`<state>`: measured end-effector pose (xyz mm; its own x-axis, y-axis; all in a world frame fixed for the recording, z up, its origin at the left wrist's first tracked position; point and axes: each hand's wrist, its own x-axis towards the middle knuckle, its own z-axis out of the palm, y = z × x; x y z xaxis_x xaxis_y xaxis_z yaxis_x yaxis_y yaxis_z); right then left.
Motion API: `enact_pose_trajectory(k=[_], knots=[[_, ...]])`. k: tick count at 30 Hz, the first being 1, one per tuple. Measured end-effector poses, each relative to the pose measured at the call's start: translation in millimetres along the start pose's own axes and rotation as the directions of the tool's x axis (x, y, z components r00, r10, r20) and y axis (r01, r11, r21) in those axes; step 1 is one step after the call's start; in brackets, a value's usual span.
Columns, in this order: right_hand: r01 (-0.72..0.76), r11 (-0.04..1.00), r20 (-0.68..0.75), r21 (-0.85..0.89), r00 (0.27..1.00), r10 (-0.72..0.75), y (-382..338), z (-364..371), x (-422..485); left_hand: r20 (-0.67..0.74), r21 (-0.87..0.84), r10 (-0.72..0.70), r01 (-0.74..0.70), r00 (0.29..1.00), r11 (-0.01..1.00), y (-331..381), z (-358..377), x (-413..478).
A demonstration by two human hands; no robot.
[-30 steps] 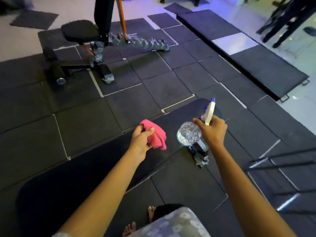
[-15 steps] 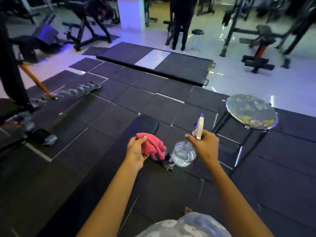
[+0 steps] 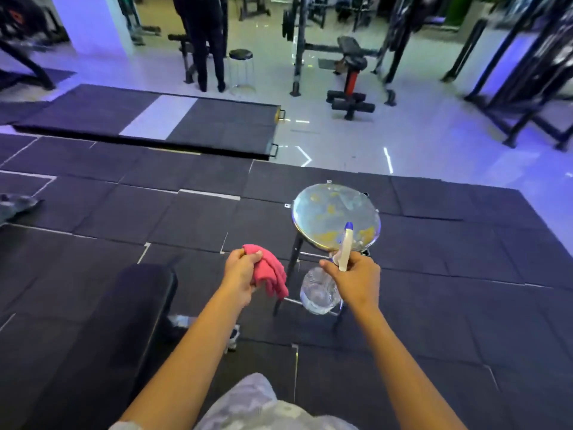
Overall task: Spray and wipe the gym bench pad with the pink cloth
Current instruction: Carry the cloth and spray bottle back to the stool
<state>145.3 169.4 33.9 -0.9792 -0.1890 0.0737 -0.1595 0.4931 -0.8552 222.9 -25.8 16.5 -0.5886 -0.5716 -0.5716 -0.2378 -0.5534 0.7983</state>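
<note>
Low in the centre of the head view, your left hand (image 3: 240, 276) is closed around the bunched pink cloth (image 3: 269, 273) and your right hand (image 3: 356, 279) is wrapped round the neck of the clear spray bottle (image 3: 319, 293), both held in the air in front of a round stool (image 3: 336, 217). Toward the lower left, the black bench pad (image 3: 124, 308) lies apart from both hands and I see no wet patch on it, so I judge spraying and wiping are both left to do. No brand, label or writing is readable anywhere.

I can't see the near end of the bench pad (image 3: 102, 336); my left forearm and the bottom edge cut it off. My right hand (image 3: 356, 279) hides the spray bottle (image 3: 319, 291) neck. Far racks blur.
</note>
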Motion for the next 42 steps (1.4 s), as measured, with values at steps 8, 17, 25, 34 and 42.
enact_pose_trajectory(k=[8, 17, 25, 34, 42], knots=[[-0.137, 0.99, -0.167, -0.027, 0.977, 0.13, 27.8, 0.4, 108.2, 0.228, 0.065, -0.067, 0.054, 0.971, 0.996, 42.8, 114.3, 101.0], [-0.247, 0.969, -0.346, -0.024, 0.911, 0.224, 30.7, 12.8, 233.3, 0.371, 0.171, -0.124, 0.064, 0.92, 0.983, 63.8, 209.8, 227.2], [-0.379, 0.921, -0.361, -0.09, 0.874, 0.325, 53.1, 37.4, 273.8, 0.424, 0.776, 0.13, -0.434, 0.896, 0.458, 26.2, 177.4, 285.6], [-0.381, 0.915, -0.372, -0.131, 0.875, 0.311, 57.6, 42.8, 286.4, 0.801, 0.459, -0.229, -0.813, 0.553, -0.358, 9.6, 167.1, 303.9], [-0.403, 0.915, -0.251, 0.031, 0.883, 0.397, 23.0, 39.9, 266.0, 0.832, 0.479, -0.056, -0.765, 0.552, -0.43, 2.7, 159.0, 301.6]])
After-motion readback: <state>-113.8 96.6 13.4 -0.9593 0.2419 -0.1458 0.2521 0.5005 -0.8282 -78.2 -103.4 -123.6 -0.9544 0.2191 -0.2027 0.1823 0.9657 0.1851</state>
